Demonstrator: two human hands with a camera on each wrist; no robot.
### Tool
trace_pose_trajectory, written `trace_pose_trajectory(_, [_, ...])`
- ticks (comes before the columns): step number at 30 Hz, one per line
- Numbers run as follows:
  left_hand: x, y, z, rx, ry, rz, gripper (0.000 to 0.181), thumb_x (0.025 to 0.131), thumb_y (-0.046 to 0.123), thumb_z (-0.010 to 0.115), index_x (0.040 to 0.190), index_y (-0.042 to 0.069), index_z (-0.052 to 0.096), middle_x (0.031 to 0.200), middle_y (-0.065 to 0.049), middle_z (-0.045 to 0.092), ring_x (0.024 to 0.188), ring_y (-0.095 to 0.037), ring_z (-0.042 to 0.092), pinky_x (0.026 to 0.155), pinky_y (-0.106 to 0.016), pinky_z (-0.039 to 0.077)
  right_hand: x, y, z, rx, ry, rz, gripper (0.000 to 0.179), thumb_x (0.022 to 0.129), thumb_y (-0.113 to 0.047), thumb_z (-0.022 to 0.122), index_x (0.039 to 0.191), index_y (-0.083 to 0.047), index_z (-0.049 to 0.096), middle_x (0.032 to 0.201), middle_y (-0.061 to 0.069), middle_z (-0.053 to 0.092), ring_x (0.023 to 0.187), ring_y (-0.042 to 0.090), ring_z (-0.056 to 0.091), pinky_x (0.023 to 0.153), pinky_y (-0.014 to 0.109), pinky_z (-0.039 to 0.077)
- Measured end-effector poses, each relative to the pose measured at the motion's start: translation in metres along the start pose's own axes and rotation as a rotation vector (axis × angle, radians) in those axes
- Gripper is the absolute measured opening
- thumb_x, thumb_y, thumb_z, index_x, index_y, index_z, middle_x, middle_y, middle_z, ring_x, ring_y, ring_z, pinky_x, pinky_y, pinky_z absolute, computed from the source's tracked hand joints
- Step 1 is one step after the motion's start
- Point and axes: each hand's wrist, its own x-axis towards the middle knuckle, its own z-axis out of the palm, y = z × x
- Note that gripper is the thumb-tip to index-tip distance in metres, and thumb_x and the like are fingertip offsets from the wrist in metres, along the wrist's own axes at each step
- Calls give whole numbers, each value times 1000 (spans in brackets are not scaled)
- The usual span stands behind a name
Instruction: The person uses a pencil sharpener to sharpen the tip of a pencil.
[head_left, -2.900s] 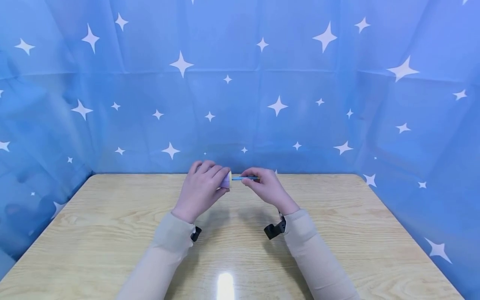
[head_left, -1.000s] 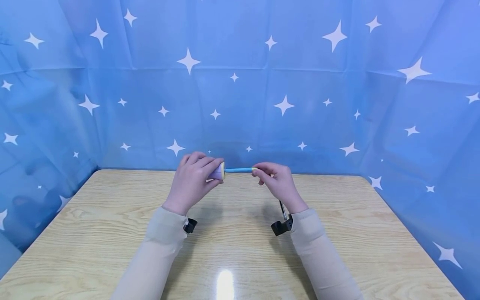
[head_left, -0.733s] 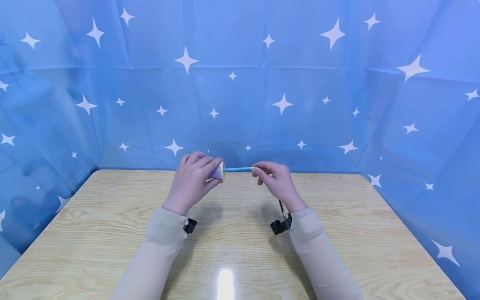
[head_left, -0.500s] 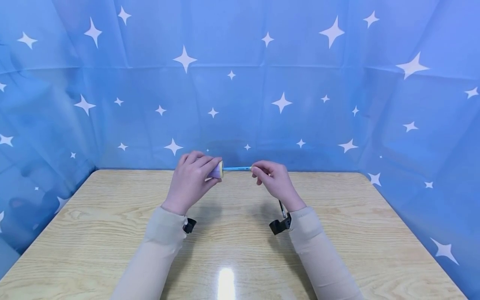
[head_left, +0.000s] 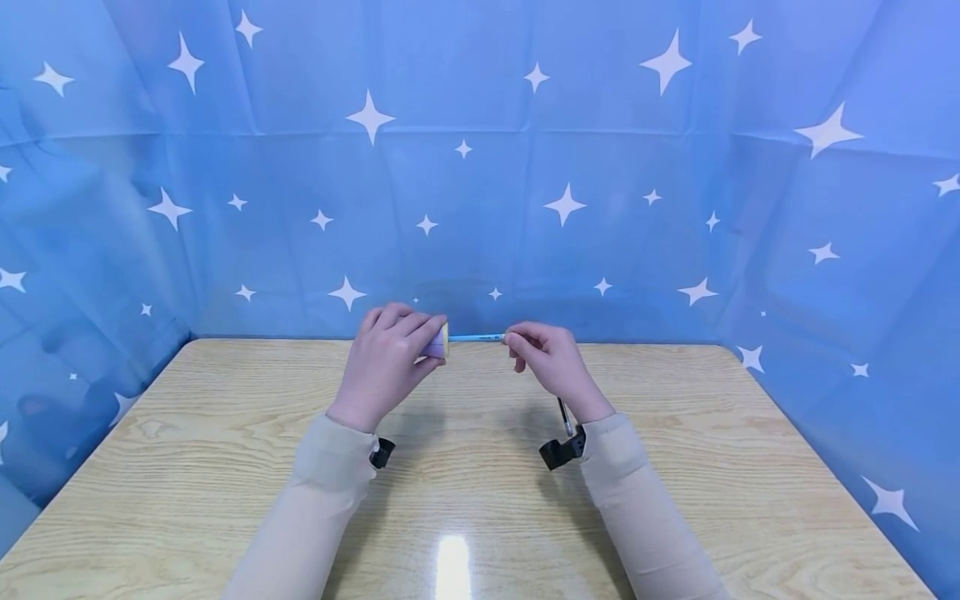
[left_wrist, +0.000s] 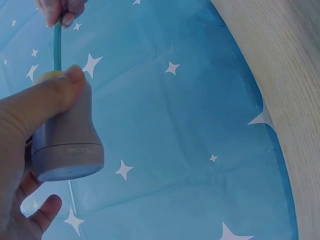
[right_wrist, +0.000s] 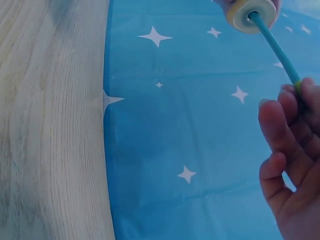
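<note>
In the head view my left hand (head_left: pixel 381 360) grips a small purple pencil sharpener (head_left: pixel 434 342) with a yellow rim, lying sideways above the table's far part. The left wrist view shows its flared body, with the thumb (left_wrist: pixel 55 95) pressed along the side near the rim. A light blue pencil (head_left: pixel 476 337) runs from the sharpener's round hole; the inserted tip is hidden. My right hand (head_left: pixel 553 360) pinches the pencil's outer end between thumb and fingertips. From the right wrist, the hole in the pale face (right_wrist: pixel 245 22) shows with the pencil in it.
Below the hands lies a light wooden table (head_left: pixel 480 467) with rounded far corners. A blue cloth (head_left: pixel 480 175) with white stars hangs behind it and along both sides. Black wrist mounts (head_left: pixel 562 450) sit at the sleeve cuffs.
Since 2.9 s ago my right hand has moved right, now holding the pencil at its end, and more of the pencil shows between the hands. Over the last second, both hands stay nearly in place.
</note>
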Motion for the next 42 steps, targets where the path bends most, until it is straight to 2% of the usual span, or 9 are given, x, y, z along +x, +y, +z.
trace_pose_trajectory(6, [0, 1, 0, 16, 24, 9, 52, 70, 23, 88, 118, 11, 71, 104, -2, 70, 102, -24, 56, 91, -42, 41, 0, -6, 0, 27, -39, 34, 22, 101, -18, 52, 102, -3, 69, 73, 17, 63, 64, 28, 60, 58, 34, 38])
trace_pose_trajectory(13, [2, 3, 4, 35, 60, 36, 47, 72, 19, 86, 116, 11, 71, 103, -2, 71, 101, -24, 57, 91, -41, 42, 2, 3, -2, 119, -49, 96, 26, 101, -24, 53, 101, -4, 69, 70, 12, 63, 69, 24, 63, 69, 41, 52])
trace_pose_trajectory(20, [2, 5, 4, 84, 59, 55, 45, 74, 20, 85, 116, 11, 71, 104, -1, 71, 102, -23, 57, 93, -40, 42, 2, 0, -2, 222, -77, 200, 26, 101, -24, 54, 102, -2, 68, 74, 13, 64, 73, 28, 66, 70, 37, 54])
trace_pose_trajectory(23, [3, 4, 3, 80, 49, 58, 47, 74, 22, 85, 117, 11, 71, 105, -1, 71, 103, -23, 57, 92, -41, 42, 1, 0, -3, 223, -82, 206, 26, 101, -24, 53, 102, -2, 67, 76, 14, 63, 73, 28, 65, 71, 38, 53])
trace_pose_trajectory(26, [3, 2, 2, 52, 42, 41, 49, 72, 24, 86, 117, 13, 71, 105, -1, 71, 103, -23, 57, 91, -42, 42, 0, 1, -4, 156, -82, 133, 25, 101, -25, 52, 103, -4, 67, 79, 11, 62, 70, 26, 63, 69, 39, 53])
trace_pose_trajectory(33, [1, -5, -3, -25, -15, -41, 52, 70, 28, 88, 118, 17, 71, 108, -2, 70, 106, -24, 55, 92, -46, 40, -1, 6, -3, -119, -18, -230, 19, 99, -19, 56, 109, -8, 70, 82, -2, 62, 65, 17, 57, 59, 32, 46])
trace_pose_trajectory(36, [0, -6, -4, -44, -39, -57, 53, 70, 31, 87, 119, 17, 71, 108, -1, 70, 106, -24, 53, 92, -46, 39, 0, 8, 0, -188, 9, -341, 15, 98, -15, 57, 104, -10, 70, 77, -5, 57, 63, 12, 52, 59, 31, 45])
trace_pose_trajectory(39, [0, -7, -5, -45, -44, -54, 53, 70, 31, 87, 118, 17, 71, 108, -1, 70, 106, -24, 54, 92, -45, 39, 1, 10, 3, -219, 29, -395, 13, 99, -14, 56, 96, -12, 68, 73, -5, 54, 61, 8, 49, 59, 30, 44])
trace_pose_trajectory(42, [0, -5, -5, -36, -36, -35, 52, 70, 29, 87, 118, 15, 71, 107, -2, 70, 105, -25, 55, 92, -45, 39, 1, 10, 6, -184, 38, -374, 17, 101, -17, 53, 89, -15, 64, 67, -3, 52, 56, 8, 47, 58, 32, 43])
